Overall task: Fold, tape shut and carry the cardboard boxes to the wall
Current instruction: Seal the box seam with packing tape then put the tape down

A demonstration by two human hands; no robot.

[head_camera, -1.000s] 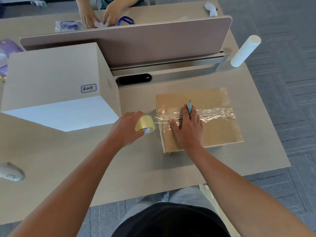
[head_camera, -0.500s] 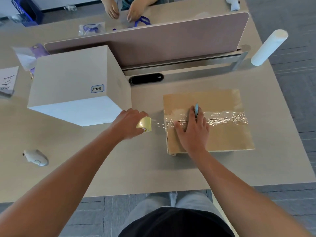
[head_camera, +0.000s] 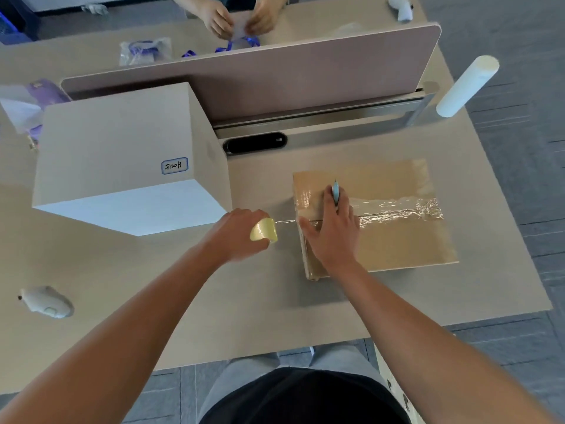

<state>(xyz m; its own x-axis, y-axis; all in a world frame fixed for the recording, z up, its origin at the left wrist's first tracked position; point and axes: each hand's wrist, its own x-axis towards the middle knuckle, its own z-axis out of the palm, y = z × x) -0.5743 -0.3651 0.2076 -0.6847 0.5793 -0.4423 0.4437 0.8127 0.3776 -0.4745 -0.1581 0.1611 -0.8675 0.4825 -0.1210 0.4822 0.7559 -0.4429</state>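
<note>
Cardboard box being taped on the desk

Cardboard box is lying flat on the beige desk, with a strip of clear tape along its seam. Its left end is pressed by the right hand, whose fingers are curled round a blue cutter. The yellowish tape roll is gripped by the left hand just beside the box. A large white box stands to the left.
</note>
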